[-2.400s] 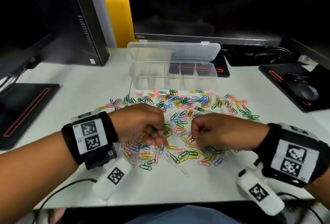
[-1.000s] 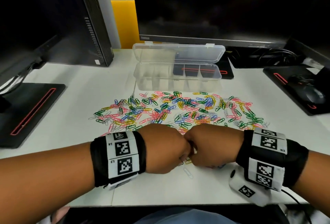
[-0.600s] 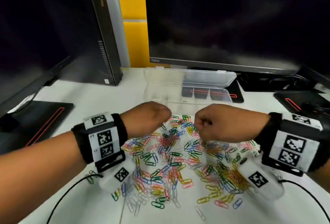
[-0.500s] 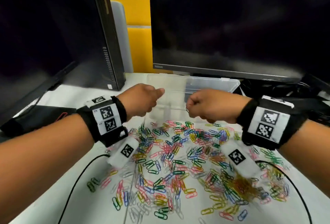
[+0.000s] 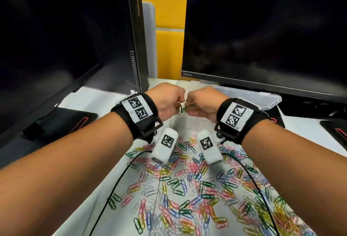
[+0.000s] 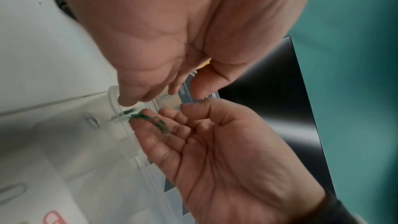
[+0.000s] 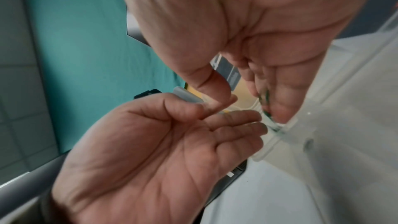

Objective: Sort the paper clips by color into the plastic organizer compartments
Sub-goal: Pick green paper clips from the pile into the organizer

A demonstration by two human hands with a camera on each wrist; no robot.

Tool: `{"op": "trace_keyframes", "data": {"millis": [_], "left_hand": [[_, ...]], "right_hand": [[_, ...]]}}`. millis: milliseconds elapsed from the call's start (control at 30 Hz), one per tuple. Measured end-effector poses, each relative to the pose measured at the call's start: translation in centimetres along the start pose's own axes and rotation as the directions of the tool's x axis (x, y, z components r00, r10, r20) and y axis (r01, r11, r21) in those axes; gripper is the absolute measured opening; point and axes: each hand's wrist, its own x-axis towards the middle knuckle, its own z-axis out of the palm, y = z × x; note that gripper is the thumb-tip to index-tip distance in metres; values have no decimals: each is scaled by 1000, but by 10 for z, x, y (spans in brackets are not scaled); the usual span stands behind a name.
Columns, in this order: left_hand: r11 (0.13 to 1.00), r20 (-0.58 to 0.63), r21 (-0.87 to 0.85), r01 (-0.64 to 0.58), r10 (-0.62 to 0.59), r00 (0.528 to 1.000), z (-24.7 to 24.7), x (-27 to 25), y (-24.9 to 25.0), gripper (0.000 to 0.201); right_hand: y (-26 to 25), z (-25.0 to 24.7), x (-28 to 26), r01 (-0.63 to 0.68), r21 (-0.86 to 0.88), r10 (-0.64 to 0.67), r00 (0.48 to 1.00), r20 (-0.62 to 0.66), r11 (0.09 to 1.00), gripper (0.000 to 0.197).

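My left hand (image 5: 166, 100) and right hand (image 5: 203, 102) hover close together above the left end of the clear plastic organizer (image 5: 270, 100). A few green paper clips (image 5: 183, 108) show between them. In the left wrist view green paper clips (image 6: 159, 123) lie in the loosely curled fingers of my right hand (image 6: 215, 159), its thumb clear of them. More green clips (image 6: 129, 111), blurred, are just below the fingertips of my left hand (image 6: 172, 40), over the organizer's rim (image 6: 116, 101). In the right wrist view my left hand's (image 7: 150, 151) palm is bare. The mixed-colour clip pile (image 5: 187, 188) lies nearer me.
A large dark monitor (image 5: 262, 38) stands right behind the organizer. A black computer tower (image 5: 137, 38) and a second screen (image 5: 47, 38) are on the left. Black pads (image 5: 62, 121) lie at both sides. Wrist-camera cables (image 5: 120, 179) trail across the white desk.
Both hands left the clip pile and moved forward and up to the organizer's left end, carrying green clips. The left hand's fingers have loosened. The head camera moved closer.
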Motion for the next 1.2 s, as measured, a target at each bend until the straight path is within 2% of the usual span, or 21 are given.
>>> {"op": "trace_keyframes", "data": {"millis": [100, 167, 200, 233, 267, 333, 400, 433, 467, 567, 700, 800, 867, 967, 1067, 1200], "left_hand": [[998, 26, 33, -56, 55, 998, -3, -3, 0, 27], [996, 7, 26, -89, 89, 996, -8, -10, 1, 28], [989, 16, 82, -121, 120, 993, -13, -16, 2, 28], [961, 51, 218, -169, 162, 986, -19, -25, 4, 28], [882, 105, 414, -226, 201, 974, -28, -36, 4, 26], [564, 244, 759, -327, 220, 945, -48, -62, 2, 18], [252, 338, 901, -354, 109, 935, -63, -89, -4, 12], [162, 339, 926, -340, 38, 940, -70, -101, -10, 11], [111, 322, 942, -318, -25, 946, -75, -113, -17, 12], [45, 259, 966, -255, -148, 954, -89, -139, -43, 13], [30, 262, 965, -261, -195, 945, -103, -157, -77, 28], [-22, 294, 953, -302, -159, 942, -108, -160, -90, 32], [-18, 298, 953, -303, -129, 946, -111, -160, -94, 30], [94, 274, 959, -267, -79, 958, -113, -159, -97, 28], [249, 236, 945, -211, -73, 969, -117, -156, -95, 30], [452, 175, 886, -107, -112, 978, -125, -156, -89, 26]], "right_hand": [[-2, -2, -6, 10, -21, -9, 999, 46, 1000, 9], [-4, -6, -10, 49, -88, -41, 996, 83, 995, 20], [-5, -9, -14, 115, -203, -97, 991, 97, 972, 25], [-6, -12, -21, 213, -366, -181, 976, 120, 906, 25], [-6, -13, -31, 311, -514, -270, 950, 154, 800, 20], [2, -17, -53, 439, -669, -372, 893, 253, 599, 11], [22, -17, -68, 483, -789, -318, 869, 379, 380, 14], [36, -17, -71, 483, -829, -258, 871, 419, 283, 15], [48, -17, -72, 475, -851, -215, 876, 432, 225, 15], [68, -15, -69, 426, -889, -193, 899, 394, 166, 14], [71, -10, -68, 382, -915, -194, 915, 355, 128, 39], [72, -6, -64, 366, -917, -187, 923, 336, 159, 34], [73, -6, -61, 385, -905, -186, 917, 353, 181, 25], [75, -6, -59, 383, -912, -185, 916, 355, 146, 14], [75, -5, -60, 358, -921, -145, 930, 337, 157, 7], [76, -3, -61, 342, -925, -147, 936, 320, 164, 11]]}}
